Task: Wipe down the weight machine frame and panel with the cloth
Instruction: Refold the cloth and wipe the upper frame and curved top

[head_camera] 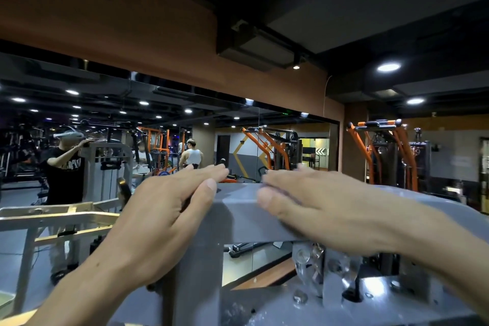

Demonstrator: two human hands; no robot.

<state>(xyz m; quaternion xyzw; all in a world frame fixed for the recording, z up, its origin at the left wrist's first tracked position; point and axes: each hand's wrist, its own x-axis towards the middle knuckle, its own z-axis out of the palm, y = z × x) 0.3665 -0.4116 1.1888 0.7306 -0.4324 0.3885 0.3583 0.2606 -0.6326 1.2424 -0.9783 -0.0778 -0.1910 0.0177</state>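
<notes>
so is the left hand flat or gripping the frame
Flat: the left hand lies with straight fingers across the top of the grey frame, curled round nothing.

We see our left hand and right hand bare, with no gloves, rings, watch or bands showing. Both forearms are uncovered to the near edge of the view, so no sleeve shows on either. Our fingernails are short and unpainted. The right hand is blurred, so its finer details cannot be made out.
</notes>
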